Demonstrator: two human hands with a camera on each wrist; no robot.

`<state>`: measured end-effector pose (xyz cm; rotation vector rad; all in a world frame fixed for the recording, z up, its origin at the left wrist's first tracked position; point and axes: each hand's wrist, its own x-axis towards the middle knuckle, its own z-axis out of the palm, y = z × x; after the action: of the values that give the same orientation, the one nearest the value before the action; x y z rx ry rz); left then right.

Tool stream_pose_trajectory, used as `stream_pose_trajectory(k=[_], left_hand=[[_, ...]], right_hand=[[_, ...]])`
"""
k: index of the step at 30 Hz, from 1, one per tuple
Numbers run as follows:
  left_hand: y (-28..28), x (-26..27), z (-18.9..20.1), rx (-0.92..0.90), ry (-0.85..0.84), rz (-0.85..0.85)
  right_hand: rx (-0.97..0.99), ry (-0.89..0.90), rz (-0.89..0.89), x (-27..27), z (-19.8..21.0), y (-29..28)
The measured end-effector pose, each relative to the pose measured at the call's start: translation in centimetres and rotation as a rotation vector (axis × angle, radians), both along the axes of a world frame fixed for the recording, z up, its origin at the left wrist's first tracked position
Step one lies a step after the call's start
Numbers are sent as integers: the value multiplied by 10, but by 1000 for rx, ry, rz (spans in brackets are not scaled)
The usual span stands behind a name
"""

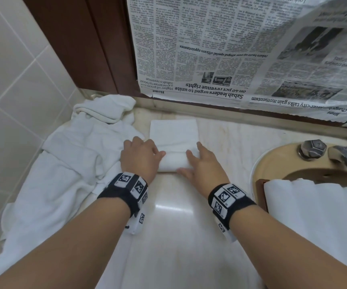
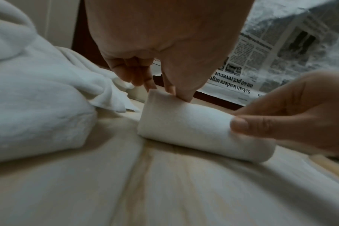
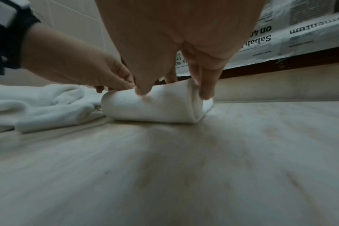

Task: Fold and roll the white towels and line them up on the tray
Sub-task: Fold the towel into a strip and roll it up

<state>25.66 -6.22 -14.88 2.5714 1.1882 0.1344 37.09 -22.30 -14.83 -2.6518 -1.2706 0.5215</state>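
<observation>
Half-rolled, folded white terry towel [image 1: 173, 157] on pale marble counter [image 1: 174, 215]; left hand [image 1: 140, 156] and right hand [image 1: 202, 164] pinch its ends with curled fingers; likely light, soft, springy, so hold both ends evenly.

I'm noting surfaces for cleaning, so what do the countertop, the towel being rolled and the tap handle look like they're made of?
Countertop: looks like polished stone, perhaps marble; pale, faintly veined, with a glossy light reflection.
Towel being rolled: soft white terry-type cloth, probably cotton; matte and fuzzy, dented under the left hand and right hand.
Tap handle: shiny faceted metal, likely chrome-plated.
</observation>
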Motion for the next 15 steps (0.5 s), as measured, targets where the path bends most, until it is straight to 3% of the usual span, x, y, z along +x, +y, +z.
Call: stream_pose_trajectory(k=[4, 9, 11, 15], left_hand=[[-3, 3, -3, 113, 76, -85], [-18, -29, -6, 108, 52, -233], [-28, -45, -9, 73, 77, -297], [-46, -80, -13, -119, 42, -351]], right_hand=[[-82, -148, 62, 11, -1, 8], [-209, -152, 198, 28, 26, 21], [-304, -94, 267, 27, 37, 17], [-393, 201, 274, 21, 43, -8]])
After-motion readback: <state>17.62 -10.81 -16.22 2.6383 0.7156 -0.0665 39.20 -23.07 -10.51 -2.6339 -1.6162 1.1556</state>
